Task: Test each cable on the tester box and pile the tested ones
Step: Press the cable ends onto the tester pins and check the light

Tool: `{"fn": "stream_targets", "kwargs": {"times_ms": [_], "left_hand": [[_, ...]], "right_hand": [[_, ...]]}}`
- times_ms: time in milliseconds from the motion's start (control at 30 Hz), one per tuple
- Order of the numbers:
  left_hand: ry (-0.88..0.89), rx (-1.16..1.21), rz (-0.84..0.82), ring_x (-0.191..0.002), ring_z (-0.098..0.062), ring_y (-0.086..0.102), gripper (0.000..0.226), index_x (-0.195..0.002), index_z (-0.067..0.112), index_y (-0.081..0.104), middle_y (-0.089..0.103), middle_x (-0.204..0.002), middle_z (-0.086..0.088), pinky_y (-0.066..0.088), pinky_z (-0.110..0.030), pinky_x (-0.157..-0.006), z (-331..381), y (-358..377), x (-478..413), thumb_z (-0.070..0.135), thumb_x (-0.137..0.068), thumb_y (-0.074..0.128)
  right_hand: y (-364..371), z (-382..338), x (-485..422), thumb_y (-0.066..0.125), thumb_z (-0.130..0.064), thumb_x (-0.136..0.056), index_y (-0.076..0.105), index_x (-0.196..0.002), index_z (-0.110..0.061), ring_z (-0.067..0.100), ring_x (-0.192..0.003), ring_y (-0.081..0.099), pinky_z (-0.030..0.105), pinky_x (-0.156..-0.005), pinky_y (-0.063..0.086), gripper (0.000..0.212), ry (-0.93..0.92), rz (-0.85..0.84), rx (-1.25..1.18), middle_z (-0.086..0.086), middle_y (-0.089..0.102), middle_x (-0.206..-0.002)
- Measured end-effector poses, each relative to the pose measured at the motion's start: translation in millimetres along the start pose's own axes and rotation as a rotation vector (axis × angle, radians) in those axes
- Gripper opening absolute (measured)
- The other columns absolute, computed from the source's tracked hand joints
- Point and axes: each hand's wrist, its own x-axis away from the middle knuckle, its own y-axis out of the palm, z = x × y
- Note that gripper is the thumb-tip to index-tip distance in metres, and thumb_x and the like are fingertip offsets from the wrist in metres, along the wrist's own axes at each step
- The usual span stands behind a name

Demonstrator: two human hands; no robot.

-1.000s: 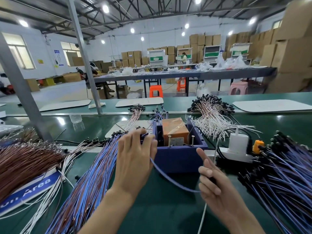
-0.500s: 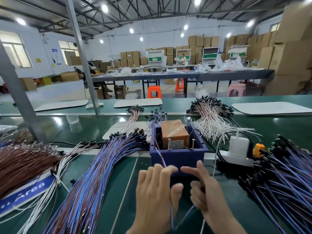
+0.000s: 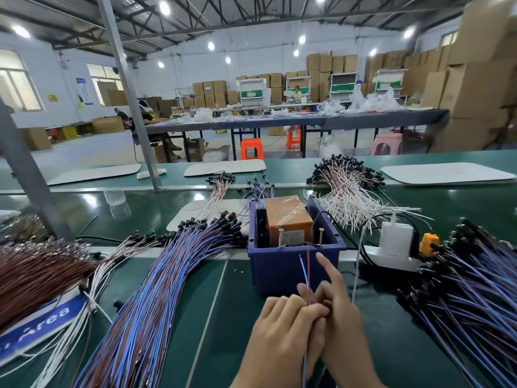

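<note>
The tester, an orange block point(image 3: 288, 217) with two upright metal pins, sits in a dark blue box point(image 3: 282, 264) at table centre. Just in front of the box, my left hand point(image 3: 279, 337) and my right hand point(image 3: 335, 317) meet and pinch one thin cable point(image 3: 304, 270). Its blue and red wire ends point up toward the pins, short of them. My right index finger is stretched toward the box. A big fan of blue and brown cables point(image 3: 156, 289) lies to the left. Another dark blue heap point(image 3: 470, 298) lies to the right.
A brown wire bundle point(image 3: 36, 273) over a blue sign lies far left. White-pink cables point(image 3: 347, 191) lie behind the box. A white power strip with a charger point(image 3: 394, 247) and an orange part stands right of the box. A steel post point(image 3: 30, 177) rises at left.
My left hand came off the left cable fan with one cable and moved to the front of the box. Both hands joined there, and the cable's wire ends now stand upright.
</note>
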Motion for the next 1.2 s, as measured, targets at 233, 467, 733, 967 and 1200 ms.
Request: {"fn": "stream_targets", "kwargs": {"times_ms": [233,467,733,967,1200], "left_hand": [[0.053,0.083,-0.065,-0.073,-0.01,0.055,0.006,-0.1,0.025,0.058,0.06,-0.084,0.008,0.049,-0.029,-0.072,-1.5,-7.1,2.4,0.03,-0.101,0.056],[-0.005,0.034,-0.009,-0.082,-0.013,0.058,0.017,-0.117,0.025,0.06,0.059,-0.097,0.004,0.049,-0.026,-0.076,-3.2,-4.2,5.5,0.024,-0.101,0.055],[-0.205,-0.003,0.044,-0.093,-0.007,0.055,0.04,-0.136,0.007,0.058,0.066,-0.107,0.006,0.045,-0.025,-0.084,-9.2,-14.6,0.6,0.024,-0.105,0.041],[-0.637,0.233,0.05,-0.109,-0.008,0.056,0.054,-0.154,0.051,0.016,0.053,-0.118,0.03,0.037,-0.011,-0.092,-16.4,-5.3,8.9,0.033,-0.104,0.023],[-0.727,0.25,0.078,-0.088,-0.01,0.056,0.038,-0.136,0.045,0.044,0.05,-0.093,0.018,0.045,-0.019,-0.078,-28.9,5.2,13.7,0.038,-0.103,0.026]], "right_hand": [[4.5,-1.5,-1.3,0.053,-0.049,-0.097,0.05,-0.126,-0.053,-0.009,-0.068,0.06,0.003,-0.062,0.042,0.03,-0.065,0.103,0.075,-0.029,0.06,-0.083],[6.2,-5.7,-2.9,0.042,-0.043,-0.099,0.059,-0.117,-0.041,0.005,-0.062,0.056,0.021,-0.044,0.048,0.024,-0.144,0.194,0.353,-0.015,0.054,-0.09],[1.4,-8.3,-1.9,0.035,-0.055,-0.099,0.051,-0.078,-0.031,0.003,-0.067,0.055,0.014,-0.058,0.04,0.035,0.013,0.286,0.065,-0.011,0.056,-0.081],[1.2,-6.1,-6.6,0.028,-0.049,-0.104,0.044,-0.105,-0.054,0.007,-0.078,0.059,0.011,-0.063,0.041,0.016,0.112,0.398,-0.073,-0.02,0.058,-0.096],[10.4,1.8,-12.7,0.042,-0.04,-0.102,0.04,-0.108,-0.054,-0.005,-0.093,0.063,0.002,-0.072,0.041,0.016,0.076,0.411,-0.066,-0.034,0.06,-0.107]]}}
